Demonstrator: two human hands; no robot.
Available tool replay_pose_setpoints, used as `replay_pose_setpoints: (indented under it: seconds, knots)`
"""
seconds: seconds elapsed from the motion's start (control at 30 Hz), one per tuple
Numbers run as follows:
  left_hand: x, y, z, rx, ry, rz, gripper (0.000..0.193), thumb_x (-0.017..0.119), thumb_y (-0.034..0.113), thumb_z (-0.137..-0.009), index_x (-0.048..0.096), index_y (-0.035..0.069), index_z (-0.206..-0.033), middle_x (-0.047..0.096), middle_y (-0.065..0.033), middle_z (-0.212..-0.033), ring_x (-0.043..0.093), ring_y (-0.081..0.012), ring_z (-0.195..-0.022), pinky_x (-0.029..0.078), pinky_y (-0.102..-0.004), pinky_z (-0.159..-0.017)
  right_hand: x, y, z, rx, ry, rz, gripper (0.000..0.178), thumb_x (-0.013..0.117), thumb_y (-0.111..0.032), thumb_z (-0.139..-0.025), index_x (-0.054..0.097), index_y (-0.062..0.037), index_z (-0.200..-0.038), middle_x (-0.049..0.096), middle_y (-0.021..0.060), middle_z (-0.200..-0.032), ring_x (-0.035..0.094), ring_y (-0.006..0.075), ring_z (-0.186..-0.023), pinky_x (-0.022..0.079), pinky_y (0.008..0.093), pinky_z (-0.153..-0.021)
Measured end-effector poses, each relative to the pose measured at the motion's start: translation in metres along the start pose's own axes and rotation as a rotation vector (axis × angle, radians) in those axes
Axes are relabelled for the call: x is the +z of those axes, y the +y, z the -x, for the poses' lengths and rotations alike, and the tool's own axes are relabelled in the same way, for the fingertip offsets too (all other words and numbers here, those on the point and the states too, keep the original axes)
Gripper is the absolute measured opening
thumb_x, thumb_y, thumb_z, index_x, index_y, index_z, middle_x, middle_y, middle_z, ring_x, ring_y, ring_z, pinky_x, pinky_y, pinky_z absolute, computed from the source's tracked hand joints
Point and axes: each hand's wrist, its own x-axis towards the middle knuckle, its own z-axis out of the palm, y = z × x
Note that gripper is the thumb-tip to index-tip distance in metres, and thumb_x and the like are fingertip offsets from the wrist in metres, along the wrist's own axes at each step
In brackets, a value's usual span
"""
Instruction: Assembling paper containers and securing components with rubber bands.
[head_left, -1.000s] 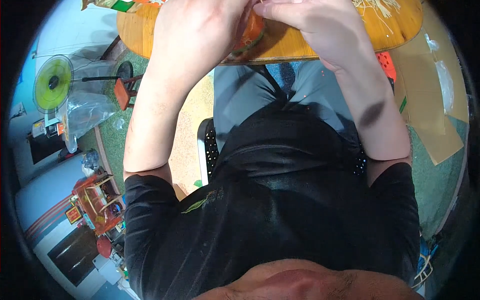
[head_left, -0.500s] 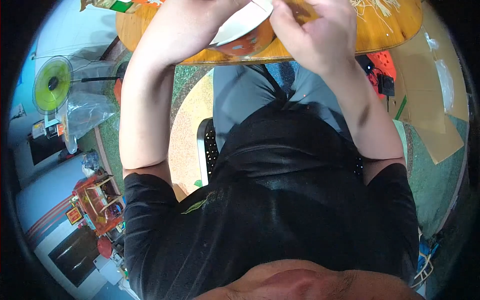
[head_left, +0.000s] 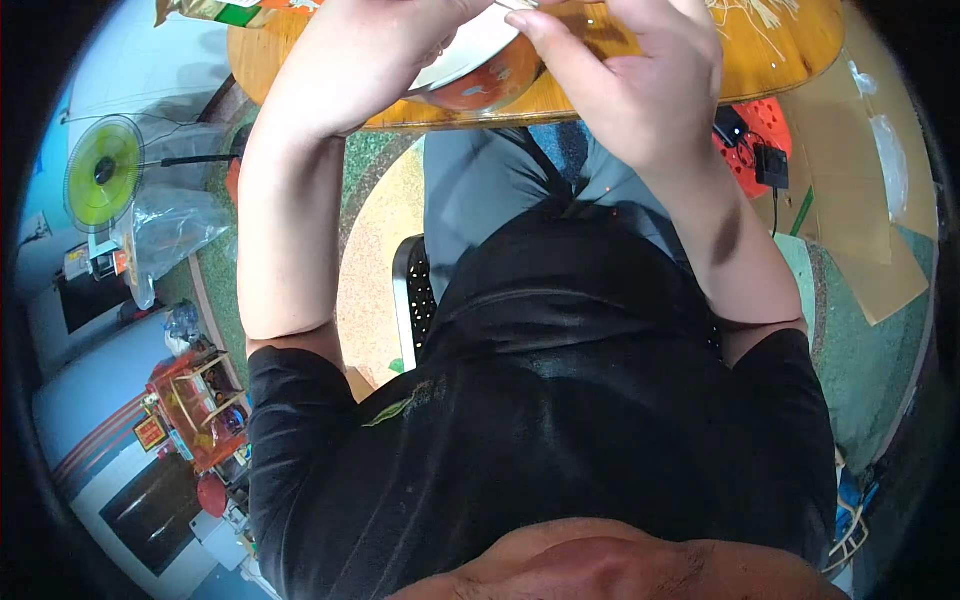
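Bowl (head_left: 492, 82): round, smooth white inside, orange outside, at the glossy wooden table's (head_left: 780, 72) near edge. Left hand (head_left: 395, 40) bends over its rim; right hand (head_left: 652, 78) curls, thumb extended. Fingers cropped; neither grip can be determined.

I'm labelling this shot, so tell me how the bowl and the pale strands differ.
The bowl is orange outside and white inside; the strands are pale straw-coloured. The bowl is one broad, round vessel; the strands are many, thin and loosely spread. The bowl shows left of the right hand; the strands lie to its right. Both show against the wooden table.
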Motion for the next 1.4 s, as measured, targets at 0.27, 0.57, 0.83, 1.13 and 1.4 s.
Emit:
replay_pose_setpoints:
  seconds: [0.27, 0.57, 0.83, 1.13, 1.4]
  knots:
    - [0.003, 0.0, 0.003, -0.01, 0.035, 0.047, 0.015, 0.059, 0.015, -0.106, 0.065, 0.004, -0.098, 0.055, 0.0084, -0.075, 0.044, -0.0009, -0.062, 0.033, -0.0179, -0.055, 0.002, -0.003, -0.003, 0.205, -0.102, -0.034, 0.01, 0.076, 0.003, -0.083, 0.069, 0.0027, -0.09, 0.063, 0.011, -0.092, 0.063, 0.0155, -0.071, 0.049, 0.0273, -0.061]
    - [0.0, -0.01, -0.002, 0.197, 0.27, -0.129, 0.014, 0.058, 0.017, -0.107, 0.064, 0.006, -0.099, 0.055, 0.0087, -0.078, 0.046, -0.0023, -0.066, 0.037, -0.0187, -0.06, 0.014, 0.015, 0.014, 0.662, -0.119, -0.375, 0.007, 0.07, -0.004, -0.094, 0.066, 0.0006, -0.09, 0.062, -0.0005, -0.081, 0.054, 0.0049, -0.068, 0.043, 0.0219, -0.062]
    - [-0.011, -0.016, -0.009, 0.485, 0.48, 0.058, 0.014, 0.057, 0.009, -0.105, 0.052, 0.008, -0.118, 0.051, 0.0087, -0.076, 0.041, -0.0016, -0.06, 0.029, -0.0183, -0.054, 0.019, 0.021, 0.022, 0.763, -0.154, -0.532, 0.006, 0.066, -0.003, -0.097, 0.064, -0.0015, -0.091, 0.058, -0.0042, -0.078, 0.052, 0.003, -0.07, 0.042, 0.0213, -0.063]
    - [0.004, -0.013, -0.016, 0.399, 0.601, -0.062, 0.012, 0.056, 0.003, -0.104, 0.051, 0.001, -0.115, 0.059, -0.0015, -0.09, 0.057, -0.0088, -0.081, 0.048, -0.0245, -0.071, 0.024, 0.021, 0.03, 0.654, -0.255, -0.277, 0.006, 0.067, -0.001, -0.094, 0.062, -0.0009, -0.091, 0.058, 0.0024, -0.085, 0.054, 0.0092, -0.072, 0.044, 0.025, -0.065]
    - [0.021, 0.005, -0.003, 0.227, 0.496, -0.762, 0.019, 0.065, 0.003, -0.095, 0.054, 0.001, -0.111, 0.057, -0.0142, -0.071, 0.061, -0.0279, -0.065, 0.047, -0.0394, -0.063, 0.021, 0.011, 0.022, -0.052, 0.026, -0.335, 0.015, 0.073, 0.003, -0.084, 0.06, -0.0003, -0.092, 0.071, 0.0184, -0.099, 0.068, 0.0213, -0.079, 0.055, 0.0332, -0.069]
